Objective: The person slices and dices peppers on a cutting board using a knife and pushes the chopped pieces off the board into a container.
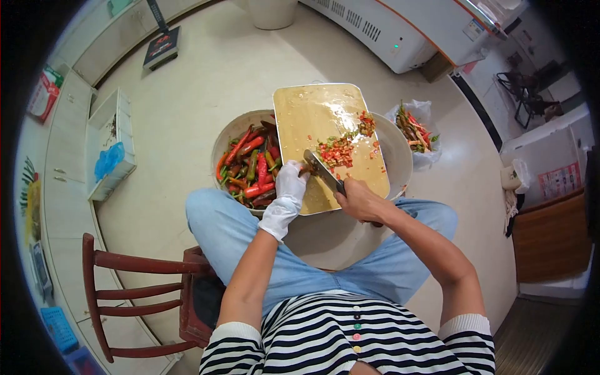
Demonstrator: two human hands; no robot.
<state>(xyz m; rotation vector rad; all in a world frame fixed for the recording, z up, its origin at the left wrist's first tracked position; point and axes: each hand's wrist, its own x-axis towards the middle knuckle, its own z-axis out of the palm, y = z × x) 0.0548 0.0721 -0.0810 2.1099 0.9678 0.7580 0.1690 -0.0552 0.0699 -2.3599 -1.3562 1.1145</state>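
Note:
My left hand (pixel 289 186) wears a thin white glove and rests at the left edge of the cutting board (pixel 303 115). Its fingers are pinched together beside the blade; what they hold is too small to make out. A knife (pixel 324 170) lies slanted over the board, its black handle gripped by my right hand (pixel 362 201), which is bare. Chopped red and green chili peppers (pixel 336 152) are heaped past the blade, with more bits toward the board's far right. Left of the board, a round basin (pixel 219 140) holds whole red and green chili peppers (pixel 253 165).
The board lies across the basin and another round tub (pixel 403 153). A plastic bag (pixel 427 156) of chili peppers sits to the right. A wooden chair (pixel 140 267) stands at lower left, a floor scale (pixel 162 49) farther off. White cabinets line the left; a freezer (pixel 381 31) stands ahead.

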